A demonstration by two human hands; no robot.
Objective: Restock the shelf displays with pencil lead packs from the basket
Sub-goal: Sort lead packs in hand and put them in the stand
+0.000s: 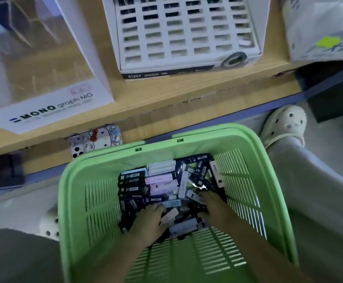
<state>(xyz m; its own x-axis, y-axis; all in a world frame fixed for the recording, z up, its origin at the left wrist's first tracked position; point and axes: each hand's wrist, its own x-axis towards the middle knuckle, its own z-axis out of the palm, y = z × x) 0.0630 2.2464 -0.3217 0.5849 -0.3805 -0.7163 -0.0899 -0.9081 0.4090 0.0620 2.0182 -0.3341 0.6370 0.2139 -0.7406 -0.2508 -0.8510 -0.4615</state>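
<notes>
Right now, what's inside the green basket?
Black, white and pink pencil lead packs, with the left hand and right hand among them. Whatever lies underneath is hidden.

- A stationery shop.
- Wooden shelf (166, 103) bears a branded "MONO graph MG" display (60, 105) and a slotted rack (184, 33).
- Green basket (72, 180) holds lead packs (160, 180).
</notes>
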